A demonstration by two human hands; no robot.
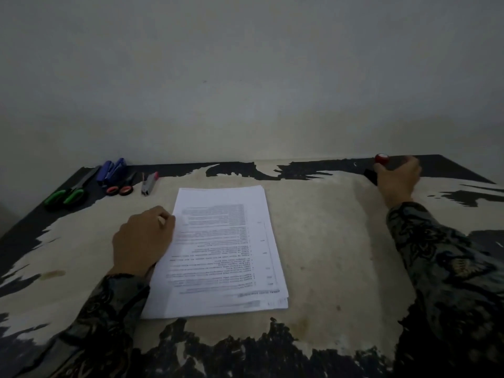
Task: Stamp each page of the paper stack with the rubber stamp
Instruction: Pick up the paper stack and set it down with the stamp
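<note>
The right hand [398, 178] hides most of the rubber stamp [381, 159]; the paper stack's [221, 252] print is blurred.

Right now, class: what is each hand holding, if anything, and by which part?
The right hand grips the red-topped stamp around its body, below the top. The left hand holds nothing; it rests on the paper stack's left edge.

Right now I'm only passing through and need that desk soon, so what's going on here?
A person sits at a worn table, about to stamp papers. The left hand rests at the left edge of the paper stack. The right hand is at the far right corner, fingers round a red-topped stamp. No stamp mark shows on the top page yet.
</note>
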